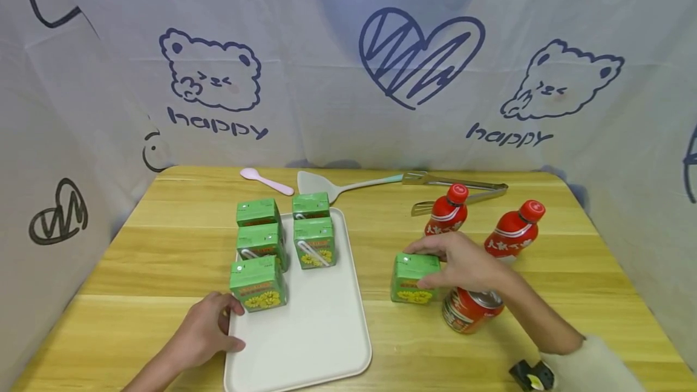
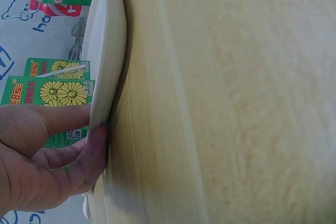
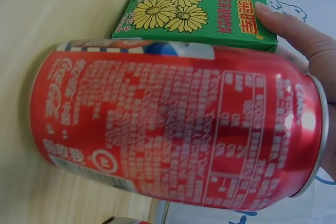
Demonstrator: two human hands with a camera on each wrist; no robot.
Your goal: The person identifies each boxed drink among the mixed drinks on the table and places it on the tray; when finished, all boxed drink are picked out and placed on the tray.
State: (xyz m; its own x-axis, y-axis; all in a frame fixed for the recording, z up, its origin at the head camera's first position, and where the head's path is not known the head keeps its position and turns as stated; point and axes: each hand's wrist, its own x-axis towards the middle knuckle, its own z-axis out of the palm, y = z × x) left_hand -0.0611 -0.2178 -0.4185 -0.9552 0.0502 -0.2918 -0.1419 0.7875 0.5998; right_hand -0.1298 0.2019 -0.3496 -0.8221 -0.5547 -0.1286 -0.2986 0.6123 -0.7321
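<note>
My right hand (image 1: pixel 463 262) holds a green drink carton (image 1: pixel 414 280) with yellow flowers, fingers at its far side and thumb at the near one. This carton is to the right of the white tray (image 1: pixel 305 343). Right beside that hand stands a red cola can (image 1: pixel 471 310), which covers part of the hand in the right wrist view. My left hand (image 1: pixel 204 328) pinches the tray's left rim between thumb and fingers. Several more green cartons stand in two rows on the tray, the nearest carton (image 1: pixel 258 286) close to my left fingertips.
Two red bottles with red caps, a nearer bottle (image 1: pixel 512 231) and a farther bottle (image 1: pixel 448 210), stand behind the right hand. Along the back lie a pink spoon (image 1: pixel 267 181), a spatula (image 1: pixel 321 186) and metal tongs (image 1: pixel 457 183). A small black object (image 1: pixel 530 374) lies by the right sleeve.
</note>
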